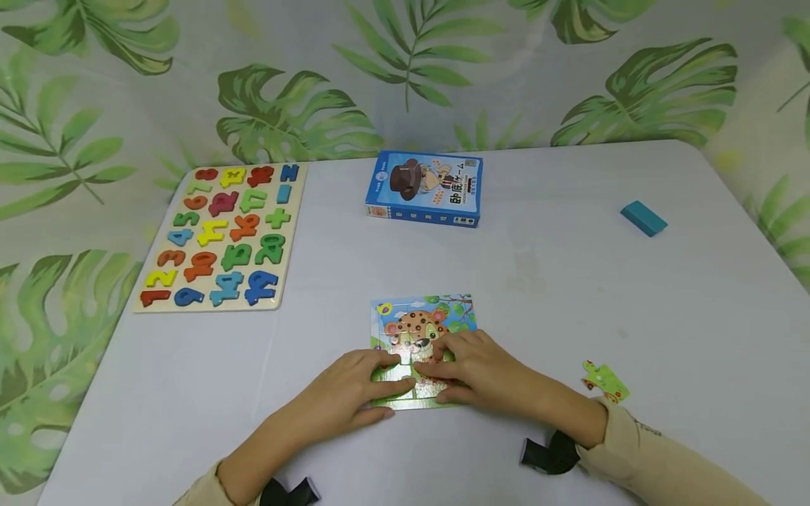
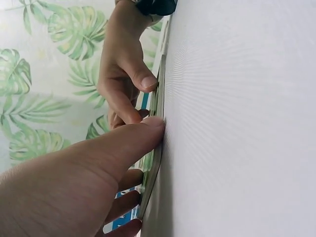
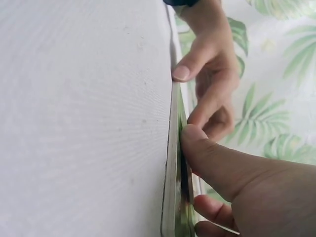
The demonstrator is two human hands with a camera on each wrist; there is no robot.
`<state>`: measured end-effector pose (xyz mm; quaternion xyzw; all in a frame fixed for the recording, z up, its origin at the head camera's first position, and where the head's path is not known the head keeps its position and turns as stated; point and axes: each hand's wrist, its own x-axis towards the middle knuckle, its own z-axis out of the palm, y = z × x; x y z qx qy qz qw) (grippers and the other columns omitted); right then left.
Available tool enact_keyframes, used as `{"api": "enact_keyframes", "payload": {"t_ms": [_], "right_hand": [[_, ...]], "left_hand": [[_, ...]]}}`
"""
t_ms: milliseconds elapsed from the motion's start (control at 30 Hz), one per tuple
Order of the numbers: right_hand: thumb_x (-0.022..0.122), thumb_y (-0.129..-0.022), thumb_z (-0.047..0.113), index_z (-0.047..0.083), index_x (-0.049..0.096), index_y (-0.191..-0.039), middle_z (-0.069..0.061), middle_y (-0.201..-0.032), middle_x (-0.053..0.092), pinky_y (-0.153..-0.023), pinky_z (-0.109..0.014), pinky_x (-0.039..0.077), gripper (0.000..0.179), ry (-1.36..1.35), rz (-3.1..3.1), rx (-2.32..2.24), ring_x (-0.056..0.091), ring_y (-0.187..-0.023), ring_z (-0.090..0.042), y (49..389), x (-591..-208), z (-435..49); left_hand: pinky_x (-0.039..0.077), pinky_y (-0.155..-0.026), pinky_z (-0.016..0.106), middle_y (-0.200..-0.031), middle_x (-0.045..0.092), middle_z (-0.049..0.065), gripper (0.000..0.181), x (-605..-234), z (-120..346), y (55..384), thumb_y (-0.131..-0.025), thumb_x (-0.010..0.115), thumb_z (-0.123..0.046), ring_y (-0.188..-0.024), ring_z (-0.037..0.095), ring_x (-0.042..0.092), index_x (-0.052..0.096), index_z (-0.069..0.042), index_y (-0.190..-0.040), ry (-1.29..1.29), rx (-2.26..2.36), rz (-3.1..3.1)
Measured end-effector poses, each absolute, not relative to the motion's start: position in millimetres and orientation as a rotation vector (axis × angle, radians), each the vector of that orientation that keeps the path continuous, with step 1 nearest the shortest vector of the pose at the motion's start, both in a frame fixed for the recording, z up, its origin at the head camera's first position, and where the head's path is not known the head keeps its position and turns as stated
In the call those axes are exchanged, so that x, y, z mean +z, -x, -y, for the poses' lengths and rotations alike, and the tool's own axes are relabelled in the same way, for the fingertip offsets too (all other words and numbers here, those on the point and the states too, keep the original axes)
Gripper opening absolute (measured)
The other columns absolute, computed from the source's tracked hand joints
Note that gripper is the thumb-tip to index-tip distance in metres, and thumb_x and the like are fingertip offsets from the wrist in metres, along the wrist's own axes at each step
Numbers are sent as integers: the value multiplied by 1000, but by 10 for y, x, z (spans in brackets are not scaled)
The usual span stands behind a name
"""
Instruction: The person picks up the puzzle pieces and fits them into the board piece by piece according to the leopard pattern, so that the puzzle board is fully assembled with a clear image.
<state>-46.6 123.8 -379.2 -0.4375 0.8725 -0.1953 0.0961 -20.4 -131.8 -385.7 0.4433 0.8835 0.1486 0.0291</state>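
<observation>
A jigsaw puzzle board (image 1: pixel 422 302) with a spotted leopard picture lies flat near the table's front. My left hand (image 1: pixel 354 388) rests on its lower left, fingers extended over the surface and thumb at the near edge. From the other side, my right hand (image 1: pixel 487 370) pinches a puzzle piece (image 3: pixel 190 185) between thumb and fingers at the lower right of the picture. That piece sits slightly raised, with a dark gap under it in the right wrist view. Fingers hide much of the piece's face. Glare whitens the lower left of the board.
A loose green puzzle piece (image 1: pixel 606 381) lies beside my right forearm. Left of the board is a wooden number puzzle (image 1: pixel 218 239). At the back stand a blue card-game box (image 1: pixel 424 188) and, farther right, a teal block (image 1: pixel 643 218). Leaf-patterned cloth (image 1: pixel 411 77) hangs behind.
</observation>
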Motion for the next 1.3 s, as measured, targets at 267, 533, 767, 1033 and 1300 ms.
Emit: {"api": "enact_keyframes", "payload": {"t_ms": [267, 533, 767, 1033, 1300], "right_hand": [[60, -80, 48, 34, 54, -124, 7, -108, 42, -82, -33, 29, 47, 1269, -2611, -609, 36, -96, -11, 487, -3859, -1284], [61, -81, 46, 35, 56, -122, 7, -107, 41, -86, -37, 27, 43, 1266, -2626, -665, 35, -104, -16, 484, -3907, -1270], [62, -83, 37, 35, 56, -122, 11, -108, 40, -85, -37, 26, 40, 1256, -2568, -768, 36, -103, -10, 499, -3931, -1306], [64, -82, 36, 31, 52, -126, 8, -119, 42, -93, -44, 24, 46, 1146, -2499, -836, 33, -115, -15, 468, -3866, -1359], [71, -77, 28, 19, 46, -130, 5, -129, 37, -92, -46, 38, 60, 888, -2492, -1126, 35, -119, -18, 392, -3532, -1698]], "left_hand": [[31, -98, 38, -127, 44, 7, 43, -3897, 1328, 207, -83, 62, -37, -117, 22, 39, 56, -29, -124, -1412, 501, -2737], [30, -99, 38, -127, 44, 6, 41, -3912, 1339, 209, -82, 63, -37, -118, 21, 38, 58, -27, -122, -1385, 568, -2727], [28, -100, 37, -128, 44, 4, 41, -3917, 1338, 208, -82, 62, -38, -119, 19, 36, 58, -28, -121, -1326, 610, -2710], [29, -100, 37, -127, 44, 2, 41, -3940, 1339, 214, -81, 64, -38, -119, 18, 37, 59, -28, -120, -1304, 679, -2699], [29, -99, 38, -128, 44, 1, 41, -3963, 1348, 224, -80, 65, -38, -119, 18, 37, 59, -28, -119, -1314, 699, -2701]]}}
